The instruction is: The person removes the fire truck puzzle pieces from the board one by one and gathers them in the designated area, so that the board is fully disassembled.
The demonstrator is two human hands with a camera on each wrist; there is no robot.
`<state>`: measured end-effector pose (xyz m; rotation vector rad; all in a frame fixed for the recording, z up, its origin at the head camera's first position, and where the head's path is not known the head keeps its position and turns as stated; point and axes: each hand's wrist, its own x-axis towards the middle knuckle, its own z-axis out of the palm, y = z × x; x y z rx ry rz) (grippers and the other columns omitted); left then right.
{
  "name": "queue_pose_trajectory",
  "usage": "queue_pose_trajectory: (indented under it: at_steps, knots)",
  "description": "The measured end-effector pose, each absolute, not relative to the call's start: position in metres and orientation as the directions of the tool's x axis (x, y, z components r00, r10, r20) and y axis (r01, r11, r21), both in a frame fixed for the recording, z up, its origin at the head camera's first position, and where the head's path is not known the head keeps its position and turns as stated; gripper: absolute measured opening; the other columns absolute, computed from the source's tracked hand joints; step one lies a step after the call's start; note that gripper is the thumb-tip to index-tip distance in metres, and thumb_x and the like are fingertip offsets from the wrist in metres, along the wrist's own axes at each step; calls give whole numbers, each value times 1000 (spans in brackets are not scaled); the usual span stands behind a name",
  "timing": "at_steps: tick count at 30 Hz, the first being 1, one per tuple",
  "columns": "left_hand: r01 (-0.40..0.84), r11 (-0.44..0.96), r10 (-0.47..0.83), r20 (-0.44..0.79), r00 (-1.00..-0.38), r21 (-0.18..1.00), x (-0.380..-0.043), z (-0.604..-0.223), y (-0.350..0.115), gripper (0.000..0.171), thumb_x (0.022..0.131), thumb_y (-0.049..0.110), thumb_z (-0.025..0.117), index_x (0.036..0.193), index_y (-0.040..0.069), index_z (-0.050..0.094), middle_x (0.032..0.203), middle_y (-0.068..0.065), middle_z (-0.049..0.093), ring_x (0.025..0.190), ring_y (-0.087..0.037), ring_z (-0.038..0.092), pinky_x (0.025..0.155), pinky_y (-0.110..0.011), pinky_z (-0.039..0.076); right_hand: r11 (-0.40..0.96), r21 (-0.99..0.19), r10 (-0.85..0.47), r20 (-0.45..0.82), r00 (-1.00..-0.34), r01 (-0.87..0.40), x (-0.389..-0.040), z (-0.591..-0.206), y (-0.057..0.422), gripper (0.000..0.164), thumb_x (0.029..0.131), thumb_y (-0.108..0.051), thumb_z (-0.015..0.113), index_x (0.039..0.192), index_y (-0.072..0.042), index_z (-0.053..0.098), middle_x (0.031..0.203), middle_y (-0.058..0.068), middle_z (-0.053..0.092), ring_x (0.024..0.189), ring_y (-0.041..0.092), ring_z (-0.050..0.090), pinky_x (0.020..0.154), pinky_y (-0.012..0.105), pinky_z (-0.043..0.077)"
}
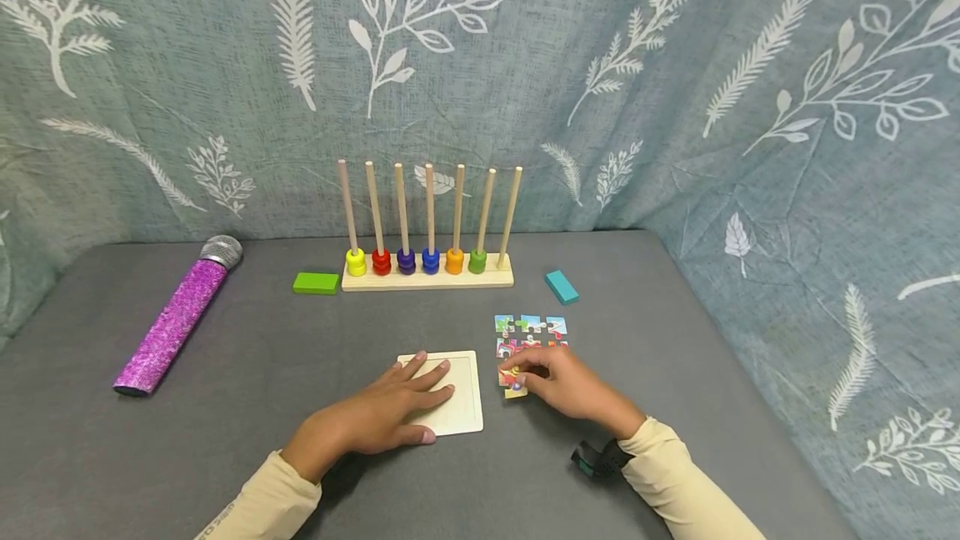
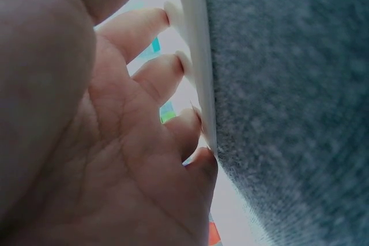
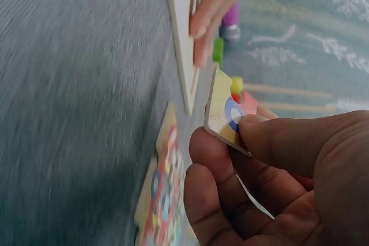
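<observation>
My left hand (image 1: pixel 382 411) rests with spread fingers on a light wooden puzzle tray (image 1: pixel 468 402), a shallow square board with a raised rim. In the left wrist view the fingertips press on it near its pale edge. My right hand (image 1: pixel 570 382) pinches a jigsaw puzzle piece (image 3: pixel 221 108) between thumb and fingers. That piece shows yellow, blue and red and stands tilted, raised off the table in the right wrist view. Under and beyond this hand lie several other colourful puzzle pieces (image 1: pixel 531 323), laid out in rows; the hand hides part of them.
A wooden stacking toy (image 1: pixel 427 282) with upright pegs and coloured beads stands at the back. Beside it lie a green block (image 1: pixel 316 283) and a teal block (image 1: pixel 562 287). A glittery purple microphone (image 1: pixel 172 323) lies at the left. Patterned cloth (image 1: pixel 480 90) hangs behind the table.
</observation>
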<state>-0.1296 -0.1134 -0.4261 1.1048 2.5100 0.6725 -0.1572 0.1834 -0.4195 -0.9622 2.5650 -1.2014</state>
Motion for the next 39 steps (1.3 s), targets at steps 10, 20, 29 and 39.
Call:
queue_pose_trajectory:
  at_steps: [10,20,29,39]
  knots:
    - [611,576,757,-73,-649,543,-128,-425,-113,59,92,28,66,143,4,49,154,-20,30,142,-49,12,110,-65,13,525,-742,-535,93,-840,-417,-159,-422,214,21,92,5,59,110,2,70,104,8,69,81,9,59,69,25,50]
    - [622,568,765,-67,-641,538,-128,-425,-114,58,93,30,65,142,4,49,154,-20,30,141,-49,13,108,-66,16,556,-736,-504,71,-861,-386,-163,-422,237,25,93,6,57,112,-2,71,99,7,69,73,8,56,63,25,49]
    - [609,580,755,-76,-652,541,-129,-426,-114,58,93,28,65,143,4,49,155,-19,29,142,-48,11,109,-65,14,607,-699,-490,46,-870,-379,-167,-423,246,26,92,4,60,112,-5,72,92,2,66,64,8,47,56,25,43]
    - [620,580,758,-71,-648,528,-128,-427,-115,58,92,28,65,143,4,49,155,-19,29,142,-48,12,109,-65,15,621,-695,-470,38,-882,-361,-166,-430,247,25,88,6,61,107,-4,73,87,0,61,70,10,55,60,27,49]
